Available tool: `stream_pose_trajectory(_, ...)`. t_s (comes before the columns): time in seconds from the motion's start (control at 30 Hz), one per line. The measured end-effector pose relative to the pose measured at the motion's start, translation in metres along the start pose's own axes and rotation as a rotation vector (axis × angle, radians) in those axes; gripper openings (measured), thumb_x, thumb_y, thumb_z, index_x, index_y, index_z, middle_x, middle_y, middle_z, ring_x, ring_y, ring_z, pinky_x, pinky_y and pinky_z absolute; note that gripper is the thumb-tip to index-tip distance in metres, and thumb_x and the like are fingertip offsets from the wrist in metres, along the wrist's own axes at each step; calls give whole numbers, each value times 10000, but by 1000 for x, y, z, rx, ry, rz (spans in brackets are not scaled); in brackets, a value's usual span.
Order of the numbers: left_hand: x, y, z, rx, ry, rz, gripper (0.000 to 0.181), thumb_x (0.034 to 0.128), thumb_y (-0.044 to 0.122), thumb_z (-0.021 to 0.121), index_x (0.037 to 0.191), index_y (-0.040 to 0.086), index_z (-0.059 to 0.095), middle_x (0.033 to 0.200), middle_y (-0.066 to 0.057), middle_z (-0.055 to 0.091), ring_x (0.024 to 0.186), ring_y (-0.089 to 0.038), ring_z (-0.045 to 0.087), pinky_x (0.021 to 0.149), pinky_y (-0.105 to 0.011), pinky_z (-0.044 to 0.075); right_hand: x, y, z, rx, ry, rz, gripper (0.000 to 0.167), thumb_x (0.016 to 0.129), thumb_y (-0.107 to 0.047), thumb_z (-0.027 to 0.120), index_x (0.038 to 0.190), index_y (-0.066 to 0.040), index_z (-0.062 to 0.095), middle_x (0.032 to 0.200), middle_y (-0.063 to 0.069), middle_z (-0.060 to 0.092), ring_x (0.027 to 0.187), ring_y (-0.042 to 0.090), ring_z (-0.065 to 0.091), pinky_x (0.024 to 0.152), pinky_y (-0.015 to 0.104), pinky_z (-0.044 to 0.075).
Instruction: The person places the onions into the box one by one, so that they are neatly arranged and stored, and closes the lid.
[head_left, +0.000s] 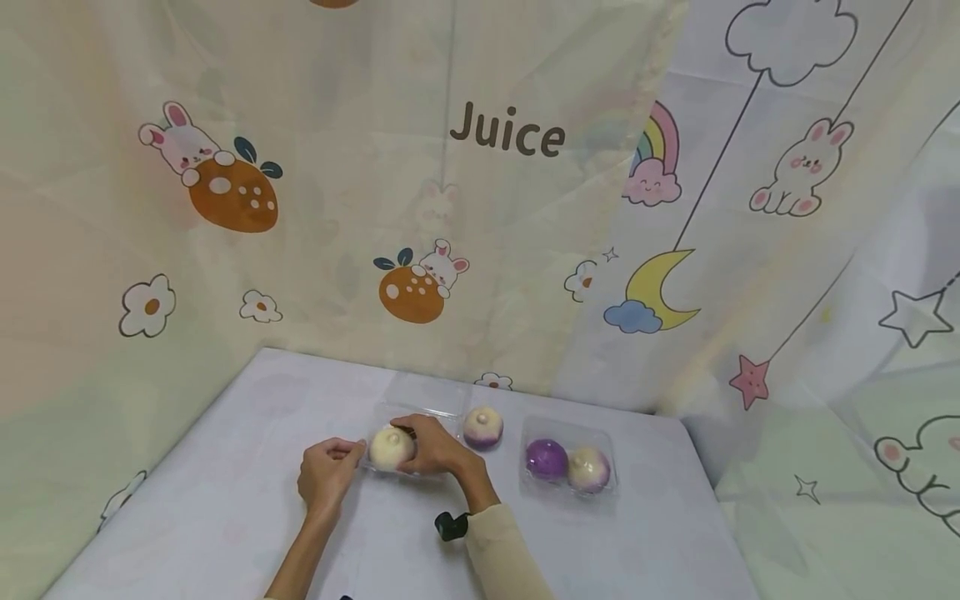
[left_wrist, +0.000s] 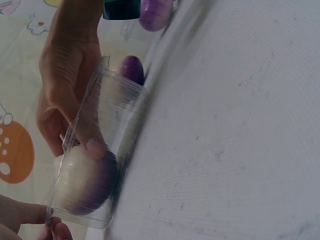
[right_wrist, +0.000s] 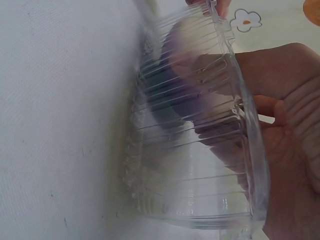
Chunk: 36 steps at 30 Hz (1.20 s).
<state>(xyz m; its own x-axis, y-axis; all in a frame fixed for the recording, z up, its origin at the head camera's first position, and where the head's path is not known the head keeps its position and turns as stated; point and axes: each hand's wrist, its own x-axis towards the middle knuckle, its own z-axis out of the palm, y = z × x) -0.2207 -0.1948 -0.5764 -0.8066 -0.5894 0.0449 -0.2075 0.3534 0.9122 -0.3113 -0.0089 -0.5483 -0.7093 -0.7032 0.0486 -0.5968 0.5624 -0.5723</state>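
Observation:
A clear plastic clamshell box [left_wrist: 112, 117] lies on the table with its lid [head_left: 423, 396] folded back, away from the person. Inside its left end sits a round, onion-like piece [head_left: 391, 450], cream on top with a small nub and purple below. My right hand [head_left: 440, 448] reaches into the box and grips this piece, thumb on the near side and fingers behind. With thumb and fingertips, my left hand [head_left: 327, 477] pinches the box's left rim. Just right of the open box stands another cream-and-purple piece [head_left: 483, 427], partly seen in the left wrist view.
Farther right, a second clear box [head_left: 606, 442] holds a purple piece [head_left: 547, 459] and a cream-and-purple one [head_left: 589, 469]. A white cloth covers the table [head_left: 645, 546]. Printed curtains [head_left: 337, 275] hang along its back and sides.

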Motion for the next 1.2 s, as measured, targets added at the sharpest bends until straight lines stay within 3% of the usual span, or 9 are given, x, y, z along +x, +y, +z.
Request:
stream_pose_trajectory(0.27,-1,-1,-2,4,15,1,240,939,265,802,872,35,810,647,13,712,591,-157,605,632,-326,416,-4,-1,-5,6,6,-3,794,814,-142,975,1508,-22,608,1443,102,708,1296,198,698,1133,261,550)
stream_pose_trajectory(0.57,0,-1,-2,11,18,7,243,946,259,805,887,23,806,669,-8,730,595,-153,608,636,-325,408,-14,-2,-19,25,40,40,868,783,-226,1012,1526,-35,607,1493,98,692,1339,278,686,1169,358,544)
stream_pose_trajectory(0.83,-1,-1,-1,-14,-5,25,249,967,234,785,921,-10,800,705,-65,764,597,-164,630,611,-305,439,-18,1,-27,109,74,44,870,743,-170,1031,1493,3,625,1474,160,697,1336,331,684,1168,399,559)
stream_pose_trajectory(1.2,-1,0,0,-16,-17,31,256,971,244,779,919,-6,801,721,-83,771,600,-162,630,632,-313,438,-28,6,-43,142,160,21,856,742,-144,1026,1480,24,626,1448,223,692,1333,415,675,1178,538,534)
